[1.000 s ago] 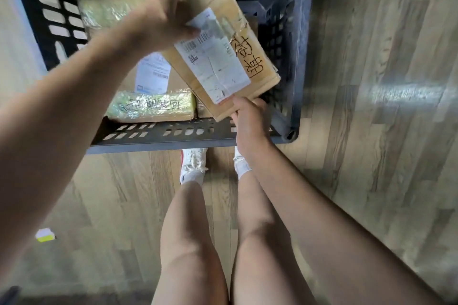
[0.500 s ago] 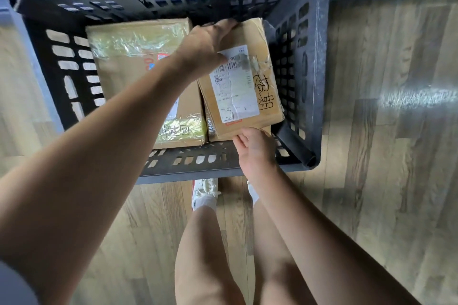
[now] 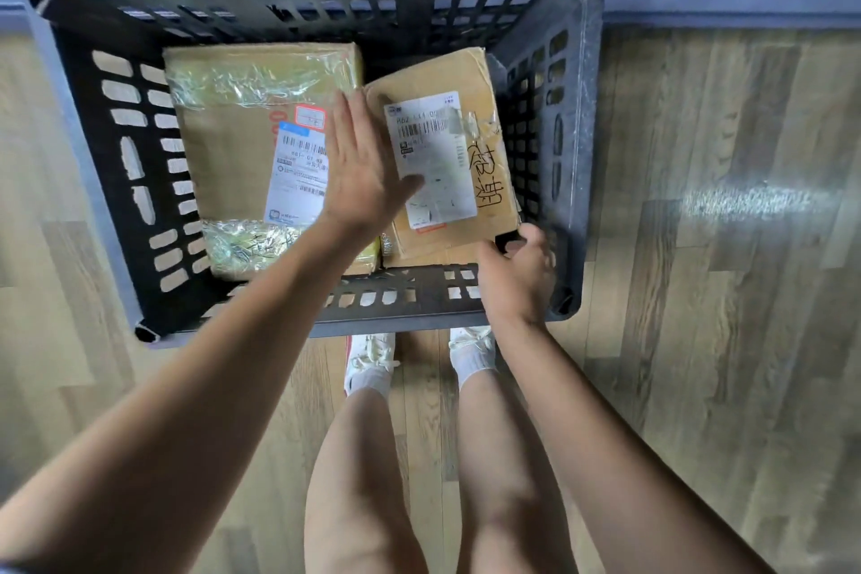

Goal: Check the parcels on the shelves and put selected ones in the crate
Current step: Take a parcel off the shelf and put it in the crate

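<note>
Moved: smaller parcel [image 3: 470, 107] now lies flat at the crate's right, beside the large taped parcel [image 3: 242, 145].
Left hand [image 3: 361, 168]: spread flat — fingers straight, pressing the seam between both parcels.
Right hand [image 3: 517, 270]: fingers curled at the parcel's lower right corner.
Crate [image 3: 577, 145]: black, on wood floor [image 3: 722, 294].

Your left hand [image 3: 361, 172] is flat, fingers straight and together, thumb splayed right, arm stretched forward and down. Your right hand [image 3: 515, 275] sits lower right, fingers loosely curled, holding nothing visible. Both forearms bare, legs below.
</note>
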`<state>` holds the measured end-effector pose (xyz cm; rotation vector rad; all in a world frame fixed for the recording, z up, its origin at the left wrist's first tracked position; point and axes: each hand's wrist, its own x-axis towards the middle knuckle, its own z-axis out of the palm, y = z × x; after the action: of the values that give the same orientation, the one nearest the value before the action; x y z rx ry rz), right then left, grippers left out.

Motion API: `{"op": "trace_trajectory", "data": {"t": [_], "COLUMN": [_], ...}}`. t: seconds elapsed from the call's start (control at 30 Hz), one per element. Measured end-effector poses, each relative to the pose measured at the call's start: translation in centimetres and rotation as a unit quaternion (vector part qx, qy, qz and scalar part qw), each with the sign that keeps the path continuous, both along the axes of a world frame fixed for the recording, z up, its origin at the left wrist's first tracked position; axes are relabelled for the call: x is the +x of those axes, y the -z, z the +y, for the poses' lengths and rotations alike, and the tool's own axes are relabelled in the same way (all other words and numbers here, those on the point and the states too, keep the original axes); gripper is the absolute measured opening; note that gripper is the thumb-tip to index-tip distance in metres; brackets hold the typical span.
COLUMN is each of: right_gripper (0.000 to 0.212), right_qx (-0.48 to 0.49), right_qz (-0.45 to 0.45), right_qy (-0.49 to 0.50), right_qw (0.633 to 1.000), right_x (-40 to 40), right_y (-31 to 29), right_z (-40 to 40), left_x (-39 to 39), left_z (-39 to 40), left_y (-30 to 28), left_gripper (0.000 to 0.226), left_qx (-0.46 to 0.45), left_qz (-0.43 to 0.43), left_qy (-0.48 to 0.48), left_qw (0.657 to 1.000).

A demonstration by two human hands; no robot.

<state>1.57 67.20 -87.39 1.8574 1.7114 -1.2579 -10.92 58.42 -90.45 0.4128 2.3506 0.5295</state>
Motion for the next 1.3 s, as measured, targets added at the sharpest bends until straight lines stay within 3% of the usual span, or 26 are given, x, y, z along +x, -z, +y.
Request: {"op": "trace_trajectory", "data": {"t": [0.1,0.23,0.3,0.4,0.47,0.57,0.67,0.77,0.9,1.0,1.2,1.3], "right_gripper": [0.045,0.057,0.061,0.055,0.056,0.060,0.062,0.059,0.049,0.053,0.059,0.058], "right_qx": [0.039,0.033,0.029,0.036,0.027,0.021,0.021,0.018,0.027,0.009,-0.026,-0.022], "right_qz": [-0.003,0.008,-0.003,-0.018,-0.010,-0.005,-0.013,-0.016,-0.008,-0.001,0.027,0.041], "right_qy": [-0.085,-0.184,-0.197,-0.189,-0.158,-0.136,-0.142,-0.138,-0.162,-0.176,-0.155,-0.137], "right_qw": [0.996,0.982,0.980,0.981,0.987,0.990,0.990,0.990,0.986,0.984,0.987,0.989], "right_x": [-0.7,-2.2,-2.6,-1.9,-1.4,-0.6,-0.4,-0.5,0.2,0.4,0.4,0.2], "right_y": [-0.5,1.2,1.7,1.9,2.0,2.4,2.1,2.2,3.0,2.7,-1.0,-3.3], "right_z": [0.8,1.0,0.9,1.1,0.9,0.3,0.4,0.8,1.1,1.4,2.3,2.6], "left_x": [2.8,5.4,5.9,5.5,4.7,3.6,3.8,4.6,5.5,5.8,5.4,4.5], "left_z": [-1.1,-1.1,-1.1,-1.2,-0.9,-0.3,-0.4,-0.9,-1.4,-1.7,-3.1,-4.1], "left_y": [0.4,0.3,0.7,1.4,1.4,1.3,1.3,1.2,1.4,1.2,-0.9,-3.2], "left_gripper": [0.100,0.083,0.069,0.037,0.028,0.032,0.024,0.019,0.023,0.022,0.050,0.051], "left_qx": [0.034,0.082,0.121,0.124,0.141,0.158,0.117,0.083,0.047,0.038,-0.033,-0.030], "left_qz": [-0.100,-0.218,-0.227,-0.189,-0.169,-0.154,-0.144,-0.140,-0.144,-0.158,-0.186,-0.193], "left_qy": [-0.171,-0.421,-0.480,-0.444,-0.440,-0.401,-0.344,-0.337,-0.328,-0.329,-0.282,-0.248], "left_qw": [0.980,0.877,0.839,0.867,0.871,0.889,0.920,0.927,0.932,0.930,0.941,0.949]}}
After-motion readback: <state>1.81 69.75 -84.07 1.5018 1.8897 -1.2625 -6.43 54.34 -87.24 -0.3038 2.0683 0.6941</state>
